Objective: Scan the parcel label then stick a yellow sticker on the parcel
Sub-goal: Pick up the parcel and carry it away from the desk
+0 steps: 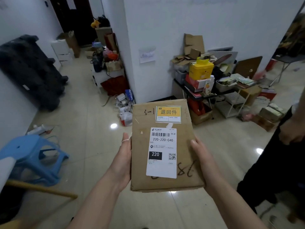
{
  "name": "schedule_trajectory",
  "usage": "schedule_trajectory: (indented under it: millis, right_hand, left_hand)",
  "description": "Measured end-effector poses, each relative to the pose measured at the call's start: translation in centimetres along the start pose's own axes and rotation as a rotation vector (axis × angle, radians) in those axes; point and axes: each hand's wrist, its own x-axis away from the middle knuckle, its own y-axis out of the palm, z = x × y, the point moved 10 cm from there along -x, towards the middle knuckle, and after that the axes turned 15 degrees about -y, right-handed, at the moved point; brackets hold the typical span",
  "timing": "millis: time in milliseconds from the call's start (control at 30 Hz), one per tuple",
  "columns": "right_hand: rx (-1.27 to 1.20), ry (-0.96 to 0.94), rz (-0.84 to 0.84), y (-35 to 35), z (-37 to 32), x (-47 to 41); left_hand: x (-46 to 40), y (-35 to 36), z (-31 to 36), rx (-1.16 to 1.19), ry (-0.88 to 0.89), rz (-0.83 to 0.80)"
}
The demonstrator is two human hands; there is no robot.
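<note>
A flat brown cardboard parcel [186, 142] is held out in front of me above the floor, face up. A white shipping label [162, 152] with a barcode, "220-220-C40" and a QR code covers its middle. Above that, near the far edge, a yellow sticker [168, 114] with printed characters lies flat on the cardboard. My left hand [123, 160] grips the parcel's left edge, thumb up along the side. On the opposite edge, my right hand [203, 160] holds the parcel too. Handwritten marks show on the cardboard.
A blue plastic stool [35, 158] stands at the left. A cluttered low table [212, 94] with boxes and a yellow container [200, 69] is by the white wall ahead. Another person in dark clothes [280, 159] stands at the right. A black chair [31, 70] is far left. Floor is glossy tile.
</note>
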Motion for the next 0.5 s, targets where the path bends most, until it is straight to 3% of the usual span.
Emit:
schedule_trajectory:
  millis: [500]
  right_hand:
    - [-0.028, 0.033, 0.133, -0.1, 2.4, -24.1]
  left_hand:
    - [-21.2, -2.5, 15.3, -0.107, -0.068, -0.052]
